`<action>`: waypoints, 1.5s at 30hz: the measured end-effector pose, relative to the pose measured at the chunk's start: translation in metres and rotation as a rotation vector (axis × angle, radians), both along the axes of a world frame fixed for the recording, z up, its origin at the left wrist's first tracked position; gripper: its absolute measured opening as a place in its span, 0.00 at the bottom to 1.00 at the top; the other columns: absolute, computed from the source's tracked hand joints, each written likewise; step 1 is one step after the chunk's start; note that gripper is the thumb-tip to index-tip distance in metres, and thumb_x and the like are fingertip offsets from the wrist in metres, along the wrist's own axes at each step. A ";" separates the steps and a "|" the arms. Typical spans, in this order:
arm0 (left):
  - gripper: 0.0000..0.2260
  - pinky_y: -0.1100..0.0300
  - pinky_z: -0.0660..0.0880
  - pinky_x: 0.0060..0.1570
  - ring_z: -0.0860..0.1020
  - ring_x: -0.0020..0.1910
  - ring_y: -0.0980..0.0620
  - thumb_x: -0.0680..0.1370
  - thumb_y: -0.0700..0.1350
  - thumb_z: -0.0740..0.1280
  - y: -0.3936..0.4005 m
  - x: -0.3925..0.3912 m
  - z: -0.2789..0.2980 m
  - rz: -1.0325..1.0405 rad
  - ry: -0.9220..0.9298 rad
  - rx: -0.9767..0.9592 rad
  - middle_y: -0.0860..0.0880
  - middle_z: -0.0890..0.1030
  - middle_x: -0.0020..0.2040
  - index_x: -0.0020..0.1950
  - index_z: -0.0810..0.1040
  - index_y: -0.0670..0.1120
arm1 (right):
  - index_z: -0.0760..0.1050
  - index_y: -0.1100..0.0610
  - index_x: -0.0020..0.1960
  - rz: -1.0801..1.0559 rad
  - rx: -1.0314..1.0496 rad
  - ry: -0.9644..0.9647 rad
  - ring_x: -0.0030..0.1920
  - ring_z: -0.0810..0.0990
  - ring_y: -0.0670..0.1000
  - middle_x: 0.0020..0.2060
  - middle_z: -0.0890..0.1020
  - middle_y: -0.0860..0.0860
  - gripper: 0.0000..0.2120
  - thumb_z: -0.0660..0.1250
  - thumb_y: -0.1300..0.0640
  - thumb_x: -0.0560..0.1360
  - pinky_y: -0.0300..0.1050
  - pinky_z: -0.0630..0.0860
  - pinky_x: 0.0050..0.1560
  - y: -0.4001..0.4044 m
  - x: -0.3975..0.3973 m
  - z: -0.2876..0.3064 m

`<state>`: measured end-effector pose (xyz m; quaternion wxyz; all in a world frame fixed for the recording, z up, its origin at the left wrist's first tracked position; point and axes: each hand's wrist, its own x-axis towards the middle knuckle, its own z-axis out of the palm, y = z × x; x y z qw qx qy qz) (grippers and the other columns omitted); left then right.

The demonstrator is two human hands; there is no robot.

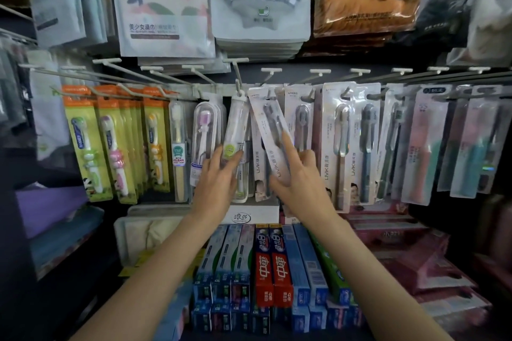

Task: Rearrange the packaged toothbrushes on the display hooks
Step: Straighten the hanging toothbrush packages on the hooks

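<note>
1. Head view, landmark: the row of grey metal display hooks (pixel 194 86) crossing the middle of the panel; every place below is given relative to it.
2. Right hand (pixel 299 174), below the row's centre, grips a flat white card-and-clear-blister pack holding a dark-bristled toothbrush (pixel 273 135). The forefinger lies extended along the pack's face; the remaining fingers curl behind its lower half.
3. Key relation: the pack's long axis runs from the hook end at upper left down to the fingers at lower right, tilted away from the vertical packs beside it. Whether its hang hole is threaded on a hook cannot be told.
4. Left hand (pixel 219 174), below and left of the row's centre, has its fingers spread and pressed flat on a slim clear rigid plastic tube case with a pale green label (pixel 234 133), which hangs tilted; no closed grip is visible.
5. The right hand is nearer the white pack; judged next step: seat or straighten it.
6. Textures: glossy blister film, matte card backing, thin wire prongs.
7. Below the row: glossy red, blue and green cardboard toothpaste boxes (pixel 273 266).
</note>
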<state>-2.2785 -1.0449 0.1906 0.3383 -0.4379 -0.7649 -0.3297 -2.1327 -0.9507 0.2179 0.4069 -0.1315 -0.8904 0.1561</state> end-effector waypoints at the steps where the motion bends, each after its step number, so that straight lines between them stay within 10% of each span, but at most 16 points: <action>1: 0.26 0.46 0.66 0.65 0.64 0.68 0.41 0.75 0.34 0.65 0.000 -0.001 -0.001 -0.007 0.012 -0.007 0.40 0.62 0.72 0.71 0.67 0.48 | 0.41 0.47 0.76 0.000 -0.006 0.004 0.36 0.74 0.52 0.59 0.63 0.56 0.38 0.63 0.54 0.77 0.43 0.73 0.43 -0.003 -0.007 -0.002; 8: 0.30 0.44 0.73 0.56 0.69 0.64 0.35 0.67 0.33 0.73 0.005 -0.005 -0.010 -0.027 0.084 -0.001 0.36 0.65 0.68 0.68 0.70 0.46 | 0.42 0.52 0.76 -0.138 -0.068 -0.017 0.32 0.69 0.51 0.63 0.60 0.63 0.36 0.62 0.57 0.77 0.46 0.74 0.43 -0.007 -0.057 0.006; 13: 0.30 0.46 0.72 0.58 0.70 0.63 0.36 0.67 0.31 0.72 0.006 -0.010 -0.011 -0.056 0.100 0.021 0.37 0.65 0.67 0.67 0.70 0.46 | 0.41 0.54 0.76 -0.248 -0.091 -0.156 0.49 0.78 0.63 0.69 0.56 0.66 0.36 0.61 0.54 0.78 0.48 0.71 0.43 0.004 -0.085 0.017; 22: 0.29 0.42 0.73 0.58 0.69 0.65 0.35 0.68 0.29 0.69 0.003 -0.018 -0.015 -0.030 0.130 0.003 0.35 0.64 0.68 0.67 0.70 0.44 | 0.47 0.61 0.75 -0.191 -0.036 -0.306 0.64 0.67 0.65 0.68 0.57 0.64 0.30 0.57 0.54 0.80 0.53 0.67 0.62 -0.003 -0.070 -0.011; 29: 0.26 0.46 0.72 0.59 0.70 0.64 0.37 0.70 0.31 0.68 0.006 -0.014 -0.017 -0.035 0.129 0.012 0.36 0.64 0.69 0.66 0.71 0.44 | 0.68 0.64 0.62 -0.242 0.142 0.384 0.59 0.66 0.55 0.59 0.67 0.61 0.19 0.65 0.69 0.72 0.43 0.68 0.57 0.011 -0.017 -0.024; 36: 0.24 0.45 0.73 0.60 0.70 0.63 0.37 0.70 0.31 0.69 0.004 -0.011 -0.015 -0.051 0.102 0.009 0.37 0.63 0.70 0.65 0.72 0.43 | 0.47 0.63 0.75 -0.357 -0.007 0.158 0.53 0.74 0.63 0.65 0.62 0.65 0.42 0.70 0.58 0.72 0.54 0.75 0.51 0.032 -0.033 -0.030; 45: 0.24 0.42 0.73 0.58 0.69 0.64 0.37 0.71 0.30 0.67 0.000 -0.015 -0.015 -0.036 0.089 -0.003 0.37 0.62 0.70 0.66 0.72 0.43 | 0.43 0.51 0.76 -0.214 -0.099 0.225 0.37 0.73 0.52 0.65 0.66 0.56 0.36 0.57 0.69 0.76 0.48 0.74 0.36 0.017 0.000 -0.018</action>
